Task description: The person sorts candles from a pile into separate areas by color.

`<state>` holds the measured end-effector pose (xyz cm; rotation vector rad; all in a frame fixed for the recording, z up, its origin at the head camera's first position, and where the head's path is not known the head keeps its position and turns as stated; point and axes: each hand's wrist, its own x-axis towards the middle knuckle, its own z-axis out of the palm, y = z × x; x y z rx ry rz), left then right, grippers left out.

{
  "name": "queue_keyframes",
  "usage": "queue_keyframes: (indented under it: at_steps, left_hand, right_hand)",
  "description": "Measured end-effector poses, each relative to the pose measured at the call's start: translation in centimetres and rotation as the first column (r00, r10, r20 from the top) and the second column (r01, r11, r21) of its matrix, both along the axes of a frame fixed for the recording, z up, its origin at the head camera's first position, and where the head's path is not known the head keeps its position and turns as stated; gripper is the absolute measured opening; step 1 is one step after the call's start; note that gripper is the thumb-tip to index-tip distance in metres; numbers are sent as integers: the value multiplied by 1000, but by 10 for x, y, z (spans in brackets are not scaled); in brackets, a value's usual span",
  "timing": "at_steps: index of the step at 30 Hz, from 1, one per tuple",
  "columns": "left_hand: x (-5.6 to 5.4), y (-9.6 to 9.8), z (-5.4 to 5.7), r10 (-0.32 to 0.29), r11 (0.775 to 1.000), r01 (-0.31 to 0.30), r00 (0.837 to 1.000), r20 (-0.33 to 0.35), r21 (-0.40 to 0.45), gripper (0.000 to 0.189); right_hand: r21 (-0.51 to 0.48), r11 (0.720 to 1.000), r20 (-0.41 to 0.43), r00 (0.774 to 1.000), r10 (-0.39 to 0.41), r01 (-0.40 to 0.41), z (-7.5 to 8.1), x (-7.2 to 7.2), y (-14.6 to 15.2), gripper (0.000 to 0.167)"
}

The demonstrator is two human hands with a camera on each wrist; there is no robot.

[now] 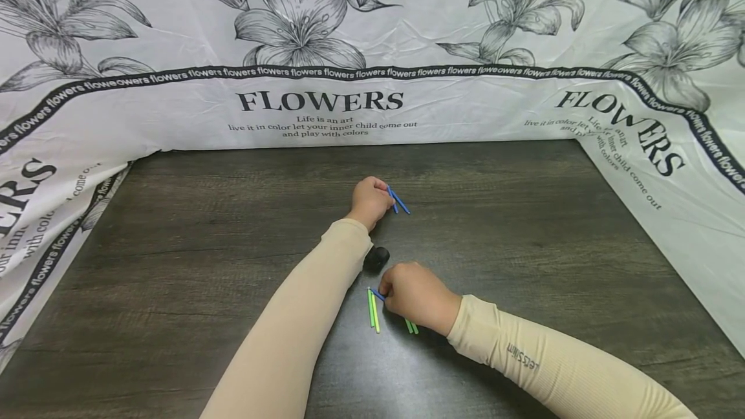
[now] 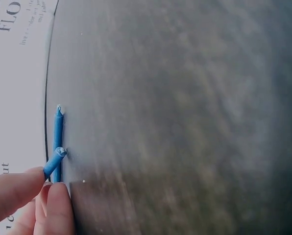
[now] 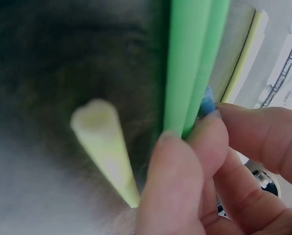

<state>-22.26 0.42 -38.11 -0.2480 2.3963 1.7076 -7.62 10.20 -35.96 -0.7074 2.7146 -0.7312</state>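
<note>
My left hand (image 1: 372,201) is at the far middle of the table and pinches a thin blue candle (image 2: 55,162) between its fingertips. Beside it a second blue candle (image 2: 59,125), with a pale wick, crosses behind the pinched one. Nearer me, my right hand (image 1: 420,295) holds another blue candle (image 1: 377,293) at its fingertips, mostly hidden by fingers in the right wrist view. That candle's end meets a pair of green candles (image 1: 372,312) lying side by side. More green candles (image 1: 411,326) stick out from under the right hand.
Everything lies on a dark wood-grain table (image 1: 233,212). A white cloth (image 1: 326,108) printed with flowers and lettering borders it at the back and sides. A small black device (image 1: 376,258) sits at the left wrist, close to the right hand.
</note>
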Motion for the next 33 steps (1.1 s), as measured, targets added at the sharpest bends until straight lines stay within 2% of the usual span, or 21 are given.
queue_keyframes:
  at_steps: [14, 33]
  left_hand:
    - [-3, -1, -3, 11, 1000, -11, 1000, 4, -5, 27]
    - [0, -1, 0, -1, 999, 1, 1000, -1, -35, 25]
  right_hand:
    - [9, 1000, -17, 1000, 7, -7, -1, 0, -1, 15]
    - [11, 1000, -13, 1000, 17, -16, 1, 0, -1, 15]
